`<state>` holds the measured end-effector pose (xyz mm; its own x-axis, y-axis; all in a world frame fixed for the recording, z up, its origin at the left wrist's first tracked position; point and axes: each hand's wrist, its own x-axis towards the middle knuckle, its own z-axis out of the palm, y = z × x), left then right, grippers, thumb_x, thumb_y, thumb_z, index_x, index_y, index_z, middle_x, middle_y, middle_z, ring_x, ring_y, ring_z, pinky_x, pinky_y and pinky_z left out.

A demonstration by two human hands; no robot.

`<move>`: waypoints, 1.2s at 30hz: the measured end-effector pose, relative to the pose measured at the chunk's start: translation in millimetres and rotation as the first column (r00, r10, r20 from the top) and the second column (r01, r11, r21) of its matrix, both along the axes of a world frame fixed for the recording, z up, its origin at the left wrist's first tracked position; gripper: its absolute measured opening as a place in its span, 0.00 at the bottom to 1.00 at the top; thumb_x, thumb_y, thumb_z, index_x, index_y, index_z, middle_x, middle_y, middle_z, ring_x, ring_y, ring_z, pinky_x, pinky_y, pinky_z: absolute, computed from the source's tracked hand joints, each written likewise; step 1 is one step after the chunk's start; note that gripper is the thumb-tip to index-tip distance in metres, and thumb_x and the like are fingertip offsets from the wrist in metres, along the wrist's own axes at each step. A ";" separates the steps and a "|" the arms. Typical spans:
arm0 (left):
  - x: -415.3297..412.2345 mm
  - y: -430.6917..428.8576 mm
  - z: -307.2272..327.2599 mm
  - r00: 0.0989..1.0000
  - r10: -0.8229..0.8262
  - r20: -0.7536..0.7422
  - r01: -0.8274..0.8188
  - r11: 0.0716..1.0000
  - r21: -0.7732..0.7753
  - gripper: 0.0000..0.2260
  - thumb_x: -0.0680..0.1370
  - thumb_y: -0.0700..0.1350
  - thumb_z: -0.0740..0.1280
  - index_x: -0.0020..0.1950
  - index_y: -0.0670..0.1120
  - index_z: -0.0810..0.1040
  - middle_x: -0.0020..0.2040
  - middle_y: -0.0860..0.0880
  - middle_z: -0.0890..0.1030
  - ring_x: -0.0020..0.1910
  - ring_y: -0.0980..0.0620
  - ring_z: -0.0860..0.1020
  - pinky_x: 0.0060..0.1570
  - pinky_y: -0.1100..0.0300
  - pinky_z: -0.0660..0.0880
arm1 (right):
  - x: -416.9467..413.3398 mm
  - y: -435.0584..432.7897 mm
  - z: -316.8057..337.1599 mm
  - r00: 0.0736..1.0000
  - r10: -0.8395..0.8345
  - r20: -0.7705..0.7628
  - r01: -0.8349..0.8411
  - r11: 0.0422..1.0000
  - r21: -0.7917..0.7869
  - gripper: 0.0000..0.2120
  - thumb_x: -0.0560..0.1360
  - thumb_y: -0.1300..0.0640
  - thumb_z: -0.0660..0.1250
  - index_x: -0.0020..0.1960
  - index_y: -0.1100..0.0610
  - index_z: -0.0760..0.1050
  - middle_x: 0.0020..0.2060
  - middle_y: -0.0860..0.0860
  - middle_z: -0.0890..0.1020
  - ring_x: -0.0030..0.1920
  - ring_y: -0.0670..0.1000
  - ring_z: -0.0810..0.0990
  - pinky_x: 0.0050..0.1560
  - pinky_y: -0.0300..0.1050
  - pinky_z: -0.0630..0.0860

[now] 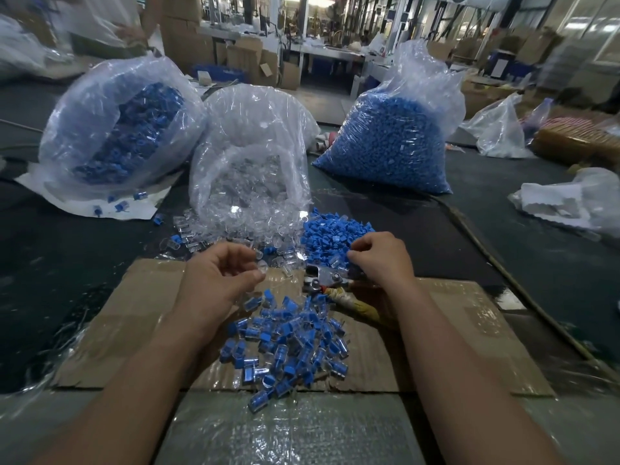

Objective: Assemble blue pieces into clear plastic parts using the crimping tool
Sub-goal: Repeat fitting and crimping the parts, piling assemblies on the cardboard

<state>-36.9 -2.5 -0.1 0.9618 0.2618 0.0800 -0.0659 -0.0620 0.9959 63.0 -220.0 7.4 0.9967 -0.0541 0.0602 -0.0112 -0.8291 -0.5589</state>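
Observation:
My left hand pinches a clear plastic part between thumb and fingers, just in front of the spilled clear parts. My right hand reaches with curled fingers into the loose pile of blue pieces; whether it grips one is hidden. The crimping tool lies on the cardboard between my hands, its wrapped handles running under my right wrist. A heap of assembled blue-and-clear parts lies in front of my hands.
Three plastic bags stand behind: assembled parts on the left, clear parts in the middle, blue pieces on the right. More bags lie at far right. Bubble wrap covers the near edge.

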 end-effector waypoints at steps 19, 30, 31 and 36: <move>-3.0 -5.9 8.7 0.990 -0.123 0.075 0.123 0.992 -0.007 0.08 0.70 0.32 0.68 0.41 0.45 0.79 0.34 0.50 0.83 0.33 0.58 0.81 0.32 0.70 0.75 | -65.0 26.4 20.4 0.934 0.067 0.351 -0.252 0.822 0.511 0.13 0.76 0.62 0.63 0.43 0.43 0.74 0.39 0.43 0.78 0.37 0.39 0.78 0.40 0.31 0.76; 1.4 -11.8 10.5 0.987 -0.103 0.124 0.102 0.995 0.017 0.06 0.72 0.32 0.67 0.40 0.42 0.77 0.30 0.49 0.82 0.31 0.57 0.81 0.31 0.69 0.75 | -81.3 57.8 14.3 0.855 0.332 0.400 -0.473 0.815 0.334 0.07 0.73 0.61 0.69 0.50 0.57 0.80 0.33 0.40 0.77 0.34 0.40 0.77 0.38 0.31 0.76; 1.5 -12.4 10.2 0.986 -0.107 0.130 0.106 0.994 0.017 0.06 0.72 0.32 0.68 0.40 0.43 0.78 0.30 0.49 0.82 0.31 0.56 0.81 0.31 0.68 0.76 | -80.9 57.9 13.1 0.850 0.338 0.404 -0.474 0.824 0.310 0.05 0.72 0.61 0.70 0.48 0.57 0.79 0.32 0.40 0.77 0.33 0.39 0.77 0.39 0.31 0.75; 0.6 -14.7 11.0 0.979 -0.140 0.148 0.138 0.990 0.028 0.08 0.70 0.31 0.69 0.39 0.44 0.79 0.31 0.49 0.83 0.31 0.55 0.81 0.31 0.68 0.76 | -80.9 58.4 11.2 0.827 0.371 0.423 -0.493 0.840 0.226 0.05 0.71 0.62 0.71 0.46 0.58 0.81 0.35 0.44 0.80 0.34 0.37 0.76 0.40 0.28 0.74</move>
